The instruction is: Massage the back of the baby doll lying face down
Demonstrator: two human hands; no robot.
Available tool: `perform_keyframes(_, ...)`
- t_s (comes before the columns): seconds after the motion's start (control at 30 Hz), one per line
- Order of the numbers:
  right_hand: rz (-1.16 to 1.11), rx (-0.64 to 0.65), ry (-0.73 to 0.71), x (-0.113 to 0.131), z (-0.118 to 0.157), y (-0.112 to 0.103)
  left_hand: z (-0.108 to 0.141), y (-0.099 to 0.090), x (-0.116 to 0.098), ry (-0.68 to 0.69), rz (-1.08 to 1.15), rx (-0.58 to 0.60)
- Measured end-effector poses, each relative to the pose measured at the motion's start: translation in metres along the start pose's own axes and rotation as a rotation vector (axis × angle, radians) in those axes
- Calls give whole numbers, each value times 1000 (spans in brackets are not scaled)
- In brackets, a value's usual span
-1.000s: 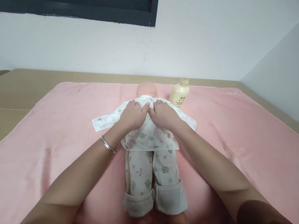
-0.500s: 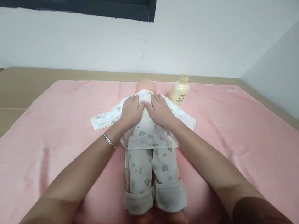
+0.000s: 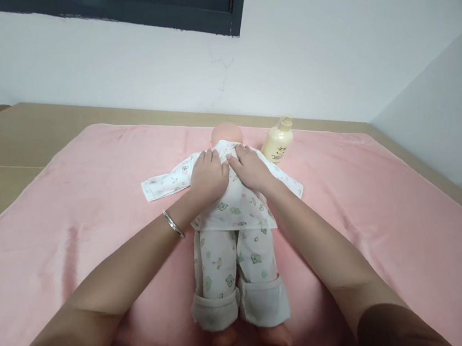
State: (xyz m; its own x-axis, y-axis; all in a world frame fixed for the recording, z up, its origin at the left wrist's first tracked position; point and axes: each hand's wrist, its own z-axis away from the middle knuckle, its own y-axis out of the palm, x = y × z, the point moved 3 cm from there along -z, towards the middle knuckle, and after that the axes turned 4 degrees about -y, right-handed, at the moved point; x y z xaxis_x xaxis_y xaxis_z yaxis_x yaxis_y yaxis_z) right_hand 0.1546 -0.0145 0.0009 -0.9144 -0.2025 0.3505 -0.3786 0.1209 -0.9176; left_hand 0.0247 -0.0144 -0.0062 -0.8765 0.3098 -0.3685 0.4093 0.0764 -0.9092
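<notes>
Doll's back (image 3: 235, 216) covered by two flattened hands

The doll is stretched out at the centre of a pink blanket (image 3: 110, 163), its head placed at the far end and its feet at the near end. It seems to be laid face down, though the head is partly masked by the collar. The left hand (image 3: 210, 175) is spread palm-down on the left of the upper back, and the right hand (image 3: 250, 166) is laid likewise on the right, fingers pointed far, thumbs brought close together. A patterned shirt (image 3: 237, 210) and matching trousers (image 3: 219, 262) with turned-up cuffs are worn by the doll. A silver bangle (image 3: 173, 224) is worn on the left wrist. A cream pump bottle (image 3: 279, 141) is stood just beyond the right sleeve. The blanket is laid over a wooden surface (image 3: 3, 131), bordered on the far side by a white wall (image 3: 121, 69).
</notes>
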Motion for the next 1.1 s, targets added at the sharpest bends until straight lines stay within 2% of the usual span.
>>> perform_keyframes(0.4, 77, 44, 31, 8, 6, 1, -5, 4, 7, 19, 25, -45)
perform_keyframes(0.6, 76, 130, -40, 25, 20, -2, -21, -1, 16, 28, 88, 53)
perform_keyframes(0.7, 34, 86, -36, 21, 16, -4, -19, -1, 13, 21, 52, 47)
perform_keyframes(0.83, 3, 0, 21, 7, 3, -2, 0, -2, -1, 42, -81, 9)
perform_keyframes(0.97, 60, -11, 57, 7, 2, 0, 5, -7, -6, 92, -81, 90)
perform_keyframes(1.1, 183, -11, 20, 24, 17, 2, -12, -10, 9, 22, 68, 180)
